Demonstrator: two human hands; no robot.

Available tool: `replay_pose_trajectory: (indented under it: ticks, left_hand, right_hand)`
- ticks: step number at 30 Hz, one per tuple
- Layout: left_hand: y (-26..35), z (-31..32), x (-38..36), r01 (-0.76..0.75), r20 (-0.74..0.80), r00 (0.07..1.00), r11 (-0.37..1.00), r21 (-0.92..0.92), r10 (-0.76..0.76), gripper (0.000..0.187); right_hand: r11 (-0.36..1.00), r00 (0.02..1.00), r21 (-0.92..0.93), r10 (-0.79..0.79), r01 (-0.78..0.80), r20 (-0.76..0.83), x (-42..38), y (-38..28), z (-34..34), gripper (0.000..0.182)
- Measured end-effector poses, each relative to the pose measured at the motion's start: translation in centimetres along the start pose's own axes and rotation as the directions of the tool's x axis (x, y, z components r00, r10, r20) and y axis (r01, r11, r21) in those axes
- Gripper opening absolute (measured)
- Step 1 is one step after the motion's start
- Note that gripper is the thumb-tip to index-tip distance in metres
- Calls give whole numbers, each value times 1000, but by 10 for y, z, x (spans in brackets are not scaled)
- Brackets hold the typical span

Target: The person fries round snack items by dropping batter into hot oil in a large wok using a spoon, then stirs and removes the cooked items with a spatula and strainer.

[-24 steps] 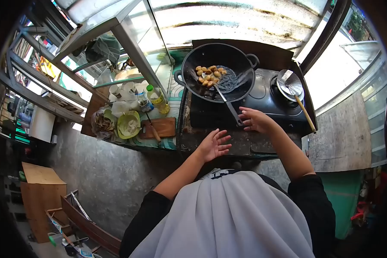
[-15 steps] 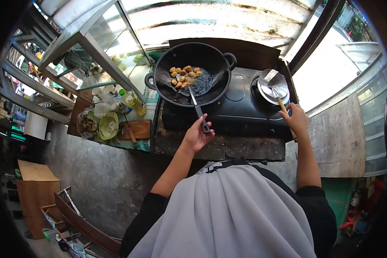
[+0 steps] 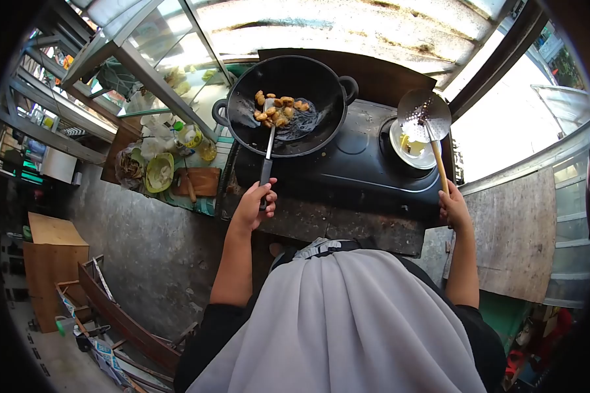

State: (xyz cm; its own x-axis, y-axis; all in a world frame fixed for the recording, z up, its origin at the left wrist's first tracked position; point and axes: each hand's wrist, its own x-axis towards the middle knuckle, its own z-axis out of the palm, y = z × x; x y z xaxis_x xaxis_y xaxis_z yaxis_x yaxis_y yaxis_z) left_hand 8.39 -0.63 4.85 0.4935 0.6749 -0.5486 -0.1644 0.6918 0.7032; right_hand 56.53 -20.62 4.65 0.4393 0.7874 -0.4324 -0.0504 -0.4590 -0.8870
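Note:
A black wok (image 3: 242,134) stands on the left side of the black stove (image 3: 347,170). Browned food pieces (image 3: 282,118) lie in oil inside it. My left hand (image 3: 255,204) is closed round the black handle of a metal spatula (image 3: 270,141), whose blade is among the pieces. At the right, my right hand (image 3: 453,206) grips the wooden handle of a perforated skimmer (image 3: 424,114). The skimmer's head is raised over the back part of a white plate (image 3: 418,157) on the right burner. Something yellowish is on the plate.
Left of the stove are a green bowl (image 3: 159,173), a wooden cutting board (image 3: 203,181), a bottle with yellow liquid (image 3: 207,150) and plastic bags. A glass cabinet (image 3: 170,65) stands behind them. A wooden bench (image 3: 128,321) is at the lower left.
The skimmer has risen off the plate, uncovering it, and my right hand has moved down its handle. My left hand has shifted left with the spatula, and the food pieces have moved slightly.

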Motion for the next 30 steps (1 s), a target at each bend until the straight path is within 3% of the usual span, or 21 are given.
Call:
replay_pose_trajectory:
  ticks: [3, 4, 7, 8, 11, 21, 24, 27, 30]
  left_hand:
    - [6, 0, -4, -9, 17, 1000, 1000, 14, 9, 28]
    - [6, 0, -5, -5, 5, 1000, 999, 35, 4, 29]
    - [11, 5, -13, -11, -33, 999, 992, 127, 16, 29]
    - [13, 4, -14, -16, -39, 999, 986, 166, 23, 29]
    - [18, 1, -20, -18, -61, 998, 966, 258, 34, 29]
    - [27, -5, -28, -46, -122, 986, 885, 463, 115, 30]
    - [27, -6, -28, -62, -150, 975, 849, 525, 164, 30]
    - [26, -8, -28, -71, -176, 962, 817, 572, 207, 32]
    - [24, -8, -28, -75, -198, 951, 798, 598, 238, 35]
  right_hand:
    - [954, 974, -299, -98, 34, -202, -11, -15, 0, 51]
    - [865, 952, -502, -166, 15, -257, -19, -21, 2, 55]
    - [517, 837, -841, -524, 163, -160, -30, -8, 2, 58]
    - [597, 885, -799, -407, 71, -225, -36, -6, 5, 58]
    - [594, 843, -789, -496, 155, -208, -44, 11, 9, 58]
    - [586, 871, -808, -427, 63, -242, -54, 11, 1, 59]
    - [661, 783, -698, -576, 277, -235, -42, 28, -10, 58]
    - [700, 739, -657, -594, 280, -318, -43, 24, -2, 57]
    - [671, 787, -712, -547, 207, -287, -53, 17, 14, 58]
